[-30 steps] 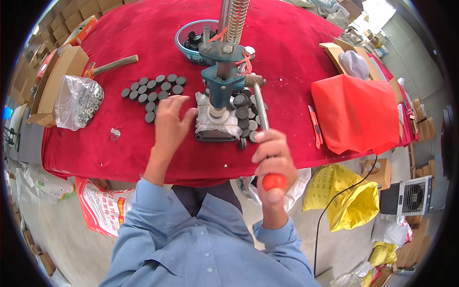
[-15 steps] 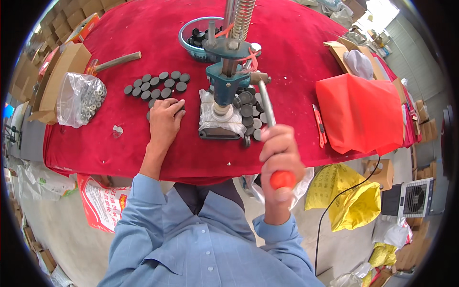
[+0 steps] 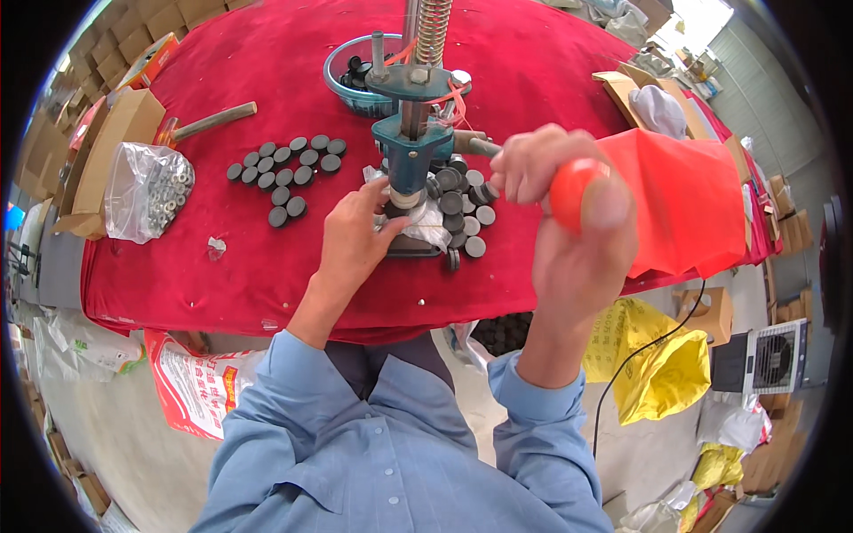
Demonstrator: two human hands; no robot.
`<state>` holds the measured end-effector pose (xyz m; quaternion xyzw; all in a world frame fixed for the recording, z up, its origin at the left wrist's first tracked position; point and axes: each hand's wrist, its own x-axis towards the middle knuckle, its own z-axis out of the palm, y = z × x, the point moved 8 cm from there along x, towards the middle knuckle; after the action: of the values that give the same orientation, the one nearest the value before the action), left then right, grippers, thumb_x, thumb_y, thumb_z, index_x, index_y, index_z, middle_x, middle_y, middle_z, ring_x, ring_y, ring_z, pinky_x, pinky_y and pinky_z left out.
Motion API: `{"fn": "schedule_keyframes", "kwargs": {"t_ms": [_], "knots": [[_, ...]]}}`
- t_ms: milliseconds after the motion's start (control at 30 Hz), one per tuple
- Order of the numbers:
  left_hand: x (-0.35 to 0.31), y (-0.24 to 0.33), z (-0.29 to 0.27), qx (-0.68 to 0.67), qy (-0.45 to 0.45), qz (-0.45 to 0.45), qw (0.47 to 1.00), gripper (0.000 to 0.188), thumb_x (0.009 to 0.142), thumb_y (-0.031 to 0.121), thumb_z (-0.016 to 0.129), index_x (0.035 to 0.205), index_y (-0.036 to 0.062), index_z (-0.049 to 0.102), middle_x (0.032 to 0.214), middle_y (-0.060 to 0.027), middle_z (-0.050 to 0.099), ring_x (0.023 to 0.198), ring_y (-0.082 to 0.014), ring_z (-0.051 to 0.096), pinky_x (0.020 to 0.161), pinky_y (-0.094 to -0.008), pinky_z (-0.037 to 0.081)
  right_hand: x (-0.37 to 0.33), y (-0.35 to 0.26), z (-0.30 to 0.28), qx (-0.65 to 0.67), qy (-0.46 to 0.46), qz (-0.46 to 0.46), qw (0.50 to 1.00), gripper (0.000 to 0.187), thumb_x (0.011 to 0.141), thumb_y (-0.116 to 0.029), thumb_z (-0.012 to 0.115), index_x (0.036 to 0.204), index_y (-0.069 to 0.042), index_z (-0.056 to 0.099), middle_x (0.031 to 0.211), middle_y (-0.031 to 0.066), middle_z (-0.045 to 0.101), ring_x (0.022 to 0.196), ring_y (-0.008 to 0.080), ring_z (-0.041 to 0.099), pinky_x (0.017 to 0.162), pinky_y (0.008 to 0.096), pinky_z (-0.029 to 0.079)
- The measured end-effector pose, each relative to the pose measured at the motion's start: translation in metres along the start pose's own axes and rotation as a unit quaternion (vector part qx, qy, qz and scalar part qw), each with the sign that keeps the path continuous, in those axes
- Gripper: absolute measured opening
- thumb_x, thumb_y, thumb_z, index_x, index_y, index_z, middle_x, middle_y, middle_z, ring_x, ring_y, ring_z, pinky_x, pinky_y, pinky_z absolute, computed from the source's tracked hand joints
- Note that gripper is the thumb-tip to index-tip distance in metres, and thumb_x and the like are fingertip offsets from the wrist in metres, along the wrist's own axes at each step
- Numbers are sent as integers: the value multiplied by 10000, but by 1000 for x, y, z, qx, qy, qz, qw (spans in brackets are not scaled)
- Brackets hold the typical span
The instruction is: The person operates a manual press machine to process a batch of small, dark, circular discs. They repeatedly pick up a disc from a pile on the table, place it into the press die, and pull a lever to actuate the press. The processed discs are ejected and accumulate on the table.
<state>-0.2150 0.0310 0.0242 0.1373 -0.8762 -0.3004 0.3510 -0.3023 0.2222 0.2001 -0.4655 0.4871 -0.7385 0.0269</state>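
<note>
Red tablecloth [image 3: 204, 289], lower-left edge roomy.
Right hand [image 3: 579, 244] grips knob [image 3: 572, 188]; left hand [image 3: 354, 233] at press [image 3: 410, 162], hold unclear; printed sack [image 3: 191, 384] below.

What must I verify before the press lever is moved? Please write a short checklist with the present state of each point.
1. Right grip secure on the red knob of the lever: ok, closed at that end.
2. Left grip clear of the ram: not ok, fingertips are right beside its lower end.
3. Piece seated straight under the ram: cannot tell, the fingers hide that spot.
4. Discs left of the press away from its base: ok, they lie apart.
5. Discs right of the press well away from the base: not ok, they crowd close beside it.
</note>
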Motion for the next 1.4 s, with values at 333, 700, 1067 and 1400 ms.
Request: {"fn": "schedule_keyframes", "kwargs": {"t_ms": [333, 700, 1067, 1400], "knots": [[10, 9, 8, 12, 21, -5, 1000, 649, 768, 215, 925, 1313, 18, 632, 1056, -134, 720, 997, -318, 671, 857, -437, 547, -29, 3, 5, -1, 34, -63, 997, 514, 906, -498, 610, 814, 8, 637, 791, 112, 614, 819, 258, 601, 780, 391, 496], [-40, -91, -98, 257, 71, -77, 961, 377, 880, 122, 801, 1239, 49, 714, 1201, -140, 677, 1128, -342, 620, 980, -441, 501, -103, 33, 7, -44, 50, -127, 990, 544, 944, -592, 593, 861, -57, 641, 904, 140, 642, 1053, 369, 590, 856, 485, 520], [-23, -42, -42, -9, 39, -86, 995, 522, 814, 47, 882, 1299, 11, 692, 1050, -123, 769, 876, -168, 729, 784, -298, 584, -18, 0, 1, -25, 12, -64, 998, 541, 964, -529, 582, 814, -12, 639, 781, 97, 617, 816, 247, 613, 787, 380, 505], [10, 5, 13, 23, -7, -18, 1000, 639, 775, 171, 914, 1319, -10, 633, 1042, -152, 725, 933, -301, 689, 813, -414, 566, 24, 0, -1, -13, 25, 28, 999, 523, 1000, -459, 549, 802, 18, 630, 766, 59, 621, 735, 134, 569, 695, 297, 431]]}}
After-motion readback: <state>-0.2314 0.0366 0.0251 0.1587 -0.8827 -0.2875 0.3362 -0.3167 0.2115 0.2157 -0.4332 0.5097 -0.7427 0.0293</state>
